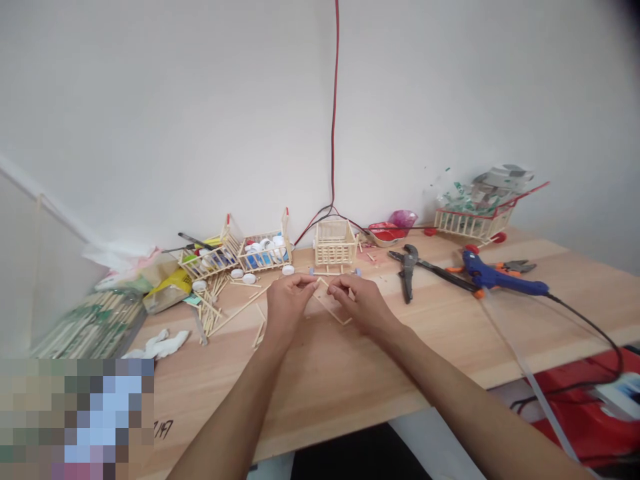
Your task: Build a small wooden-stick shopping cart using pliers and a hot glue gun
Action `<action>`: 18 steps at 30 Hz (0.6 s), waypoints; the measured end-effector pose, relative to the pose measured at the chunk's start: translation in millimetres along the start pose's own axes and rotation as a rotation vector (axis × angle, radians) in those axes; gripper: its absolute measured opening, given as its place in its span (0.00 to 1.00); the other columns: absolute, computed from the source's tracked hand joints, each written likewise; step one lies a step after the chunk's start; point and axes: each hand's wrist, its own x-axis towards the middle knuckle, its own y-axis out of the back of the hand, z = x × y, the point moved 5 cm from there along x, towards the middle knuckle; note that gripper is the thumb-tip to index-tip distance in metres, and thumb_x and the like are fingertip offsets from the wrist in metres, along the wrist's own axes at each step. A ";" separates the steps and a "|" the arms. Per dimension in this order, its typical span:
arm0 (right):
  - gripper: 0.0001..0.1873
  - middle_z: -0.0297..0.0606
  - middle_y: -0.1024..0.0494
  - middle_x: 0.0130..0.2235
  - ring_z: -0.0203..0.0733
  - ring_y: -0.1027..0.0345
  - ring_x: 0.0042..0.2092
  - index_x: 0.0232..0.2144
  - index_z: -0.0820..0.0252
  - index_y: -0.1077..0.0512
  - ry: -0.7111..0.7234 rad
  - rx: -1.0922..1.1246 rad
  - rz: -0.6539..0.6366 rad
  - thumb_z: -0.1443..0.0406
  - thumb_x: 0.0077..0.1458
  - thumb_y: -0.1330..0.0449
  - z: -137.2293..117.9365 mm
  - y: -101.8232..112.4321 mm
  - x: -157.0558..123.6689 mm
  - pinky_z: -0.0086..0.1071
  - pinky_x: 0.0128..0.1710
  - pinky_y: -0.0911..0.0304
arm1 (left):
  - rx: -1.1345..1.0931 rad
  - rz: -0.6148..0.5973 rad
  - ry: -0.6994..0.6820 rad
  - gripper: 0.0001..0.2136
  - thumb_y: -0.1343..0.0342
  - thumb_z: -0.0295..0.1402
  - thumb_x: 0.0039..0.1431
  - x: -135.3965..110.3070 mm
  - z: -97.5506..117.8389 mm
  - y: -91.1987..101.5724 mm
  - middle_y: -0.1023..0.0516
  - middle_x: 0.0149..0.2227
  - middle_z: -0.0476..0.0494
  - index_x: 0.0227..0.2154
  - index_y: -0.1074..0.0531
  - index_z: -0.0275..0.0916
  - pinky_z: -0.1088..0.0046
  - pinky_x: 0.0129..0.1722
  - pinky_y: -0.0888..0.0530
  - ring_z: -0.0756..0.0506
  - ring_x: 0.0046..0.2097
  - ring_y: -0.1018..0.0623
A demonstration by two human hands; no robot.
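Observation:
Over the middle of the table, my left hand point(290, 300) and my right hand point(357, 300) face each other with fingertips nearly meeting. Both pinch a small frame of thin wooden sticks point(334, 312), whose angled corner points down toward me. My fingers cover part of the frame, so its full shape is hidden. Just behind my hands stands a small wooden-stick cart point(335, 243) with pale bluish wheels. Loose cut sticks point(213, 300) lie in a pile left of my left hand.
Two filled stick carts point(265, 253) point(210, 257) stand at back left, beside bagged sticks point(95, 320). To the right are a ratchet-like cutter point(409, 273), a blue glue gun point(500, 277) with its cord, pliers point(520, 267) and a red-wheeled cart point(473, 223). A red dish point(387, 233) sits behind.

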 end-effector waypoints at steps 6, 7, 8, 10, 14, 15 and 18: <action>0.09 0.33 0.27 0.27 0.35 0.37 0.29 0.26 0.59 0.30 -0.004 0.008 0.006 0.65 0.58 0.45 2.2 -0.2 -0.3 0.28 0.31 0.46 | 0.052 0.003 -0.021 0.05 0.40 0.31 0.49 0.6 2.2 1.6 0.19 0.27 0.48 0.28 0.20 0.39 0.73 0.33 0.30 0.49 0.28 0.26; 0.09 0.33 0.27 0.27 0.36 0.37 0.30 0.26 0.59 0.29 -0.005 0.010 0.007 0.65 0.58 0.45 2.3 0.0 -0.3 0.28 0.31 0.45 | 0.050 0.001 -0.017 0.06 0.40 0.31 0.48 0.6 2.1 1.5 0.19 0.26 0.48 0.28 0.20 0.39 0.73 0.32 0.30 0.49 0.28 0.26; 0.10 0.33 0.26 0.27 0.36 0.37 0.30 0.26 0.59 0.29 -0.005 0.010 0.006 0.66 0.58 0.45 2.1 0.2 -0.2 0.28 0.31 0.45 | 0.047 0.000 -0.015 0.06 0.40 0.32 0.48 0.7 2.1 1.4 0.20 0.26 0.48 0.28 0.20 0.39 0.74 0.31 0.30 0.49 0.27 0.26; 0.10 0.34 0.26 0.27 0.36 0.36 0.30 0.25 0.59 0.30 -0.002 0.008 -0.002 0.66 0.58 0.45 1.5 0.4 0.1 0.28 0.31 0.45 | 0.047 0.006 -0.018 0.06 0.40 0.32 0.48 0.7 2.1 1.3 0.20 0.25 0.48 0.28 0.20 0.39 0.74 0.30 0.30 0.49 0.27 0.26; 0.10 0.34 0.26 0.27 0.36 0.37 0.30 0.25 0.59 0.30 -0.010 0.001 -0.010 0.66 0.58 0.45 0.5 1.1 0.2 0.28 0.31 0.46 | 0.066 0.021 -0.014 0.06 0.40 0.32 0.48 0.6 1.8 0.7 0.20 0.25 0.49 0.28 0.20 0.39 0.74 0.31 0.30 0.49 0.28 0.26; 0.10 0.34 0.26 0.27 0.36 0.37 0.30 0.25 0.60 0.30 -0.013 0.000 -0.010 0.66 0.58 0.45 0.5 1.3 0.1 0.28 0.31 0.46 | 0.068 0.020 -0.008 0.06 0.40 0.32 0.48 0.6 1.6 0.5 0.20 0.25 0.49 0.28 0.20 0.39 0.74 0.31 0.30 0.49 0.28 0.27; 0.10 0.34 0.26 0.27 0.35 0.37 0.30 0.25 0.60 0.30 -0.011 0.005 -0.013 0.67 0.58 0.45 0.4 1.0 -0.1 0.28 0.32 0.46 | 0.072 0.018 0.005 0.06 0.40 0.32 0.48 0.5 1.6 0.4 0.20 0.26 0.49 0.28 0.20 0.39 0.74 0.31 0.30 0.49 0.28 0.27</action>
